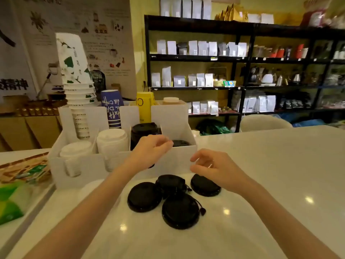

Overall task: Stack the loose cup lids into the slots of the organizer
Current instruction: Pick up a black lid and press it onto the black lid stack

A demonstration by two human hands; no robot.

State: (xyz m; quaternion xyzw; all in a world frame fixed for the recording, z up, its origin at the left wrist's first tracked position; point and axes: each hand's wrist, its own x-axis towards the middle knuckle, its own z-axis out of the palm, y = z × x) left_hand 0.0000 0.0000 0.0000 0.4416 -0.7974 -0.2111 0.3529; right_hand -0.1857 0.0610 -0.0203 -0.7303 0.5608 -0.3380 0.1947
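Four round black plastic cup lids (173, 199) lie loose at lower centre, before the white slotted organizer (97, 165). Our left hand (151, 148) and right hand (209, 165) hover loosely curled, seemingly empty. Lids are light and flexible, so we pinch rims.

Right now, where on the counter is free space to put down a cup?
The white counter is bare right of the right hand, and near the body below the loose black lids. Crowded: the organizer ahead, packets on the left.
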